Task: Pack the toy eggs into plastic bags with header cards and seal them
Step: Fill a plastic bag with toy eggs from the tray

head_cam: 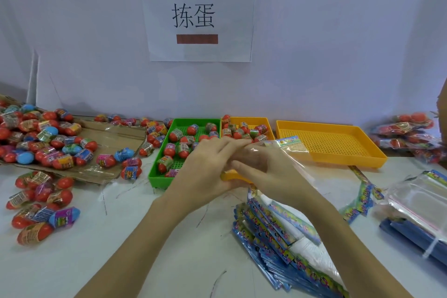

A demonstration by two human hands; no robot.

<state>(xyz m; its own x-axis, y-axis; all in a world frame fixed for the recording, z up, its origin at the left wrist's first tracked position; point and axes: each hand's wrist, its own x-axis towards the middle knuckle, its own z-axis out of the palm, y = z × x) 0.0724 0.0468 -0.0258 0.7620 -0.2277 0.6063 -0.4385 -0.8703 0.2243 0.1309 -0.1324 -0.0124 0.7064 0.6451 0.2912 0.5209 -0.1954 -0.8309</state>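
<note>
Bare forearms, no sleeves, ringless fingers

I have just one view, from a wide-angle camera worn on the head. It looks forward and down across the white bench (72, 261), squarely facing the pale wall carrying the white paper sign with black characters (198, 16). It sits close: both forearms enter from the bottom edge, directly below that sign.
</note>
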